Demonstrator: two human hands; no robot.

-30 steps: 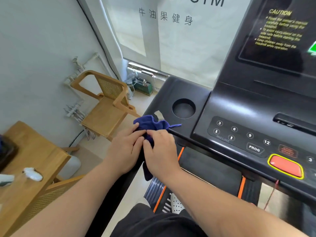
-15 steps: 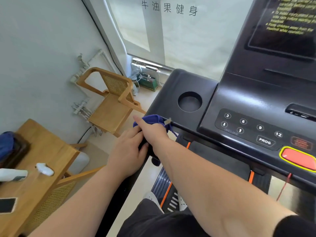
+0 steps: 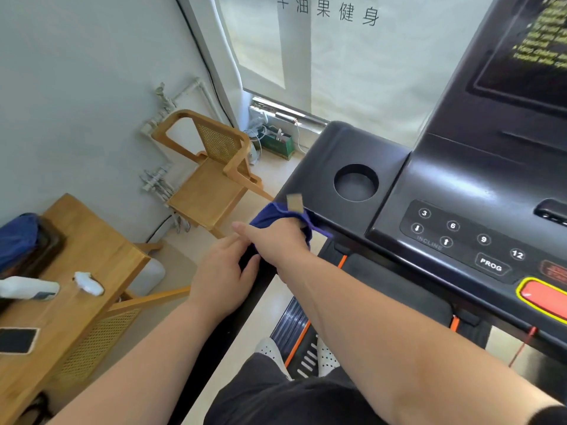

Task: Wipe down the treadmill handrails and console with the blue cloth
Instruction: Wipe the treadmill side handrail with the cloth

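While hands (image 3: 245, 259) grip blue cloth (image 3: 273, 214) | handrail (image 3: 260, 280) beneath

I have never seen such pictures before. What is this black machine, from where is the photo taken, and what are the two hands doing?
The camera sits on the person's head and looks down, so you see their own arms. The black machine is a treadmill; its console has number buttons and a round cup holder. The right hand presses a blue cloth on the console's left corner, above the handrail. The left hand grips that handrail, touching the cloth's hanging end. On the left, a wooden table holds a phone and white objects.
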